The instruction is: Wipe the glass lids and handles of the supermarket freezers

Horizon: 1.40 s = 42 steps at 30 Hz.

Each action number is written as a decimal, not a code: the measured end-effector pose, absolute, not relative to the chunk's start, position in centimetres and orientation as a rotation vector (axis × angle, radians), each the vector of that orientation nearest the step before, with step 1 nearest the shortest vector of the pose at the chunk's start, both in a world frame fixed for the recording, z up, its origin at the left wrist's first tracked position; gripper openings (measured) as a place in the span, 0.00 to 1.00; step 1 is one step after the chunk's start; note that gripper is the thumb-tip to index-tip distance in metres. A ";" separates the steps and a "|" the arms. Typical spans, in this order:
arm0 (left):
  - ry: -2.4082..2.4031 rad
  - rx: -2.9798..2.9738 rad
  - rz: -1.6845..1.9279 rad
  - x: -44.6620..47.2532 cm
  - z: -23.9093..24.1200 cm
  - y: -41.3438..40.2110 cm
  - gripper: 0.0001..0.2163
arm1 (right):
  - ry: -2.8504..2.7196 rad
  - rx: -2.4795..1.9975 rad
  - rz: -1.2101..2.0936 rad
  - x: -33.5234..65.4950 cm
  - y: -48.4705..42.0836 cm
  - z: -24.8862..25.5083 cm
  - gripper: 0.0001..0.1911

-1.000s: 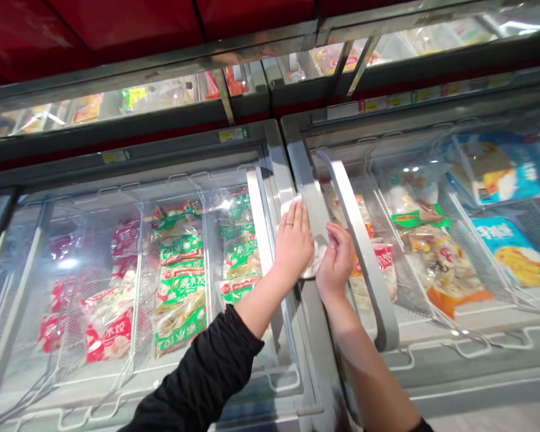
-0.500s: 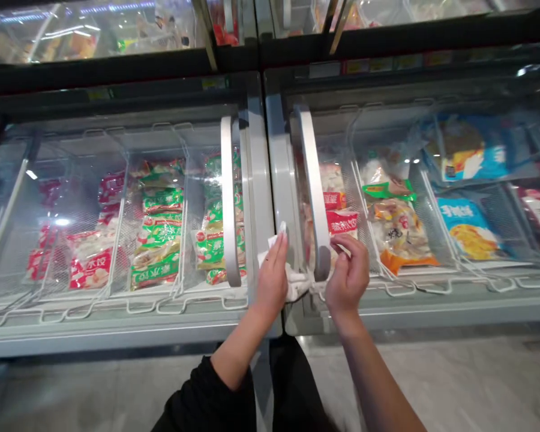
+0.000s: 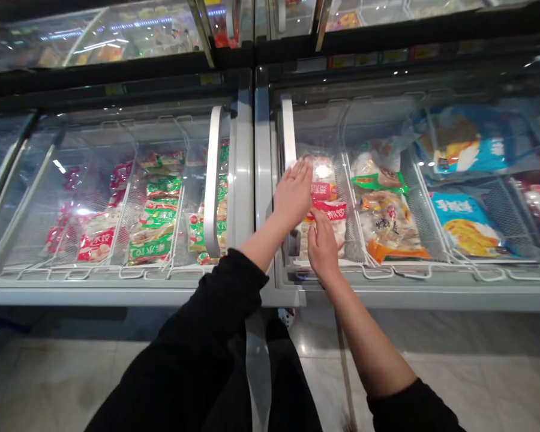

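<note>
My left hand lies flat with its fingers stretched out on the lower part of the grey handle of the right freezer lid. No cloth shows plainly under it. My right hand rests just below it on the glass lid, fingers together and pointing up towards my left palm, with nothing visible in them. Under the glass beneath both hands lie red and white dumpling bags.
The left freezer has its own grey handle and holds green bags and red bags in wire baskets. Orange and blue bags fill the right freezer. Upper glass cases run above. Pale floor tiles lie below.
The view has pulled back from the freezers. My left hand slid down to the lid's foot, then back up the handle. The white cloth seen earlier between my hands no longer shows.
</note>
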State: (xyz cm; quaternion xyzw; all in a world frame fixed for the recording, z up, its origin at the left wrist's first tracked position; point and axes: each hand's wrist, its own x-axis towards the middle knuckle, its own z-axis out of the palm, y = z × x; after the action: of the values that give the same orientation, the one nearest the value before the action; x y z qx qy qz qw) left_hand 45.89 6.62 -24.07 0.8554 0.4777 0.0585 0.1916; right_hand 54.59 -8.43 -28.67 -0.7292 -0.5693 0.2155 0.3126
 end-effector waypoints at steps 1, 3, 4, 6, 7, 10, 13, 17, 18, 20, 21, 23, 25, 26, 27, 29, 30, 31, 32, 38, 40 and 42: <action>1.361 2.389 0.162 46.3 -24.2 8.6 0.34 | -1.578 -1.925 0.556 54.5 -8.2 -28.9 0.29; 1.425 2.354 0.180 47.0 -24.3 11.0 0.36 | -1.704 -1.943 0.526 54.2 -8.1 -29.2 0.32; 1.470 2.331 0.197 47.1 -24.4 11.2 0.36 | -1.742 -1.956 0.513 54.1 -8.2 -29.2 0.33; 1.547 2.294 0.232 46.9 -24.3 9.3 0.36 | -1.782 -1.970 0.499 54.0 -8.4 -29.4 0.33; 1.563 2.291 0.240 46.6 -24.3 7.3 0.35 | -1.792 -1.969 0.497 54.0 -8.6 -29.4 0.33; 1.488 2.366 0.214 44.7 -24.5 -0.9 0.32 | -1.788 -1.951 0.514 54.2 -8.8 -29.7 0.31; 1.386 2.435 0.161 42.6 -25.8 -8.7 0.33 | -1.721 -1.936 0.541 54.4 -9.0 -29.9 0.30; 1.408 2.361 0.155 42.0 -27.2 -11.7 0.37 | -1.652 -1.865 0.546 54.5 -9.2 -29.7 0.26; 1.450 2.323 0.185 42.3 -27.1 -11.1 0.37 | -1.639 -1.855 0.547 54.5 -9.3 -29.6 0.26; 1.576 2.192 0.247 43.1 -26.6 -8.9 0.35 | -1.606 -1.851 0.550 54.6 -9.4 -29.3 0.28; 1.653 2.099 0.273 43.4 -26.3 -7.5 0.34 | -1.587 -1.849 0.551 54.6 -9.5 -29.2 0.29; 1.765 1.913 0.301 43.9 -25.8 -4.5 0.31 | -1.558 -1.832 0.555 54.7 -9.7 -28.9 0.32; 1.763 1.813 0.303 44.1 -25.7 -1.6 0.30 | -1.536 -1.806 0.565 54.7 -9.9 -28.7 0.32; 1.735 1.796 0.297 44.1 -25.8 -0.2 0.29 | -1.520 -1.799 0.567 54.7 -9.9 -28.6 0.31; 1.703 1.795 0.297 44.1 -26.0 1.3 0.29 | -1.494 -1.800 0.564 54.7 -9.9 -28.4 0.29; 1.647 1.827 0.332 44.0 -26.2 4.3 0.29 | -1.429 -1.818 0.541 54.6 -9.2 -28.1 0.25; 1.628 1.861 0.369 44.0 -26.3 5.7 0.30 | -1.399 -1.834 0.531 54.6 -8.6 -28.0 0.23; 1.619 1.907 0.407 43.9 -26.3 7.1 0.31 | -1.372 -1.853 0.525 54.7 -7.6 -27.8 0.21; 1.622 1.963 0.438 43.7 -26.2 8.3 0.32 | -1.350 -1.870 0.521 54.8 -6.4 -27.7 0.20; 1.696 2.323 0.360 41.4 -26.4 8.1 0.29 | -1.424 -1.896 0.477 56.4 2.9 -28.4 0.20; 1.643 2.413 0.287 40.5 -26.4 5.3 0.28 | -1.533 -1.882 0.434 56.9 4.4 -29.2 0.21; 1.613 2.465 0.176 40.0 -26.2 2.5 0.28 | -1.615 -1.872 0.399 57.3 4.6 -29.9 0.22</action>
State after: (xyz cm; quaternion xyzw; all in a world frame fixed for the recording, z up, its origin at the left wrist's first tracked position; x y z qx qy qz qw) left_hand 40.01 2.51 -26.20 0.8314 0.5442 0.0593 0.0951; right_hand 57.26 4.62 -29.91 -0.7098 -0.6124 0.1513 0.3134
